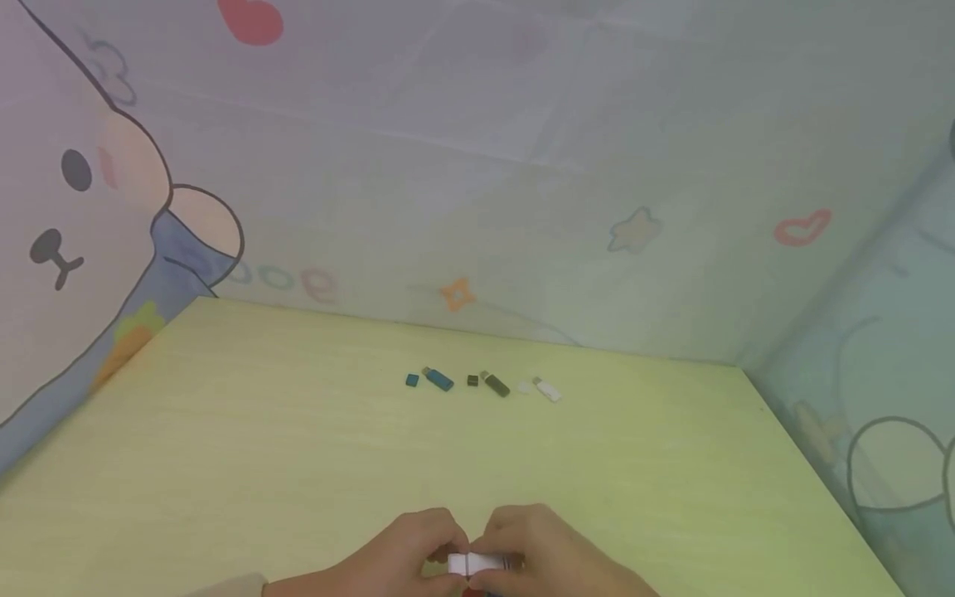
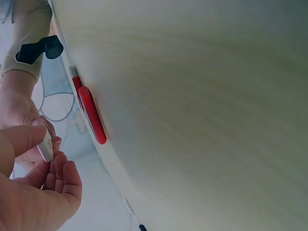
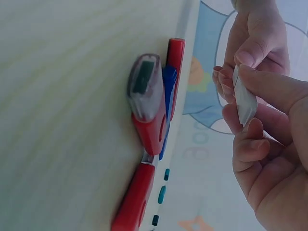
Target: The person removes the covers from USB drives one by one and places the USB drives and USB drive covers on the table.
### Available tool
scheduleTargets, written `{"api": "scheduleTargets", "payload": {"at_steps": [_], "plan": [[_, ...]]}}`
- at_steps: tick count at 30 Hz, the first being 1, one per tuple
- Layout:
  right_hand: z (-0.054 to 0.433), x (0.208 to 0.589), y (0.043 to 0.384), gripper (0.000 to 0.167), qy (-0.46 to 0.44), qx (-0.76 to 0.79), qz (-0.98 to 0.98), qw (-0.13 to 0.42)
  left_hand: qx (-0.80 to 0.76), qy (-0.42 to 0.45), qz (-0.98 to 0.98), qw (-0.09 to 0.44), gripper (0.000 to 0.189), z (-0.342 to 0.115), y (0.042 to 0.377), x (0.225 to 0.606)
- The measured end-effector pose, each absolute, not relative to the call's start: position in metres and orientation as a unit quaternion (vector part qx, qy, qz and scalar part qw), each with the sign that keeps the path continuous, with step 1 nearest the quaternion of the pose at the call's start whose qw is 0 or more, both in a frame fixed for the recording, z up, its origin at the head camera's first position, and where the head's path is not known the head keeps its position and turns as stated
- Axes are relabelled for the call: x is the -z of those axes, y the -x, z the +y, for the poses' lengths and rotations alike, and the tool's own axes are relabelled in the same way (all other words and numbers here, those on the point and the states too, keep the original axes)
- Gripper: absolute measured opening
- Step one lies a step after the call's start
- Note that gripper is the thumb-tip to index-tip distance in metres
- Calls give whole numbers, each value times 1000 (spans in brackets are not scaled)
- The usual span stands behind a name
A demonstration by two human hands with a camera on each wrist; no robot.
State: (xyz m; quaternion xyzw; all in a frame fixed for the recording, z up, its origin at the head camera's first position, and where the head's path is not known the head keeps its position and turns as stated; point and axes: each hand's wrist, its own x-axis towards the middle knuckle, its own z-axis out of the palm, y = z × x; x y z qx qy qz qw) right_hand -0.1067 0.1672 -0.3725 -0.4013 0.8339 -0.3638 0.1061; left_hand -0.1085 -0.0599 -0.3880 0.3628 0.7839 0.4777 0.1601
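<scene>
In the head view, both hands meet low in the middle, close over the table's near part. Between them is a small flat white USB stick (image 1: pixel 477 564) with a seam near its left end, where its cap meets the body. My left hand (image 1: pixel 418 547) pinches the cap end between thumb and fingers. The body end is pinched by my right hand (image 1: pixel 552 547). From the right wrist view, the white stick (image 3: pixel 245 98) looks slim and tilted, its far end partly covered by the fingers.
Toward the back lie a blue USB stick (image 1: pixel 438 380), a dark one (image 1: pixel 496 384) and a white one (image 1: pixel 547 390), each uncapped beside its small cap. Near the front edge, red-handled tools (image 3: pixel 134 197), a clear-ended red item (image 3: pixel 147 96) and a blue pen (image 3: pixel 168 91) lie together.
</scene>
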Motion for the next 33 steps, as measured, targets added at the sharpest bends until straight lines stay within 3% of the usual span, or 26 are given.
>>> {"api": "scheduleTargets", "payload": {"at_steps": [19, 33], "plan": [[171, 377, 105, 18, 395, 428, 800, 145, -449, -454, 765, 84, 6, -62, 108, 393], [173, 379, 104, 24, 402, 446, 782, 169, -454, -481, 748, 60, 6, -61, 108, 393]]}}
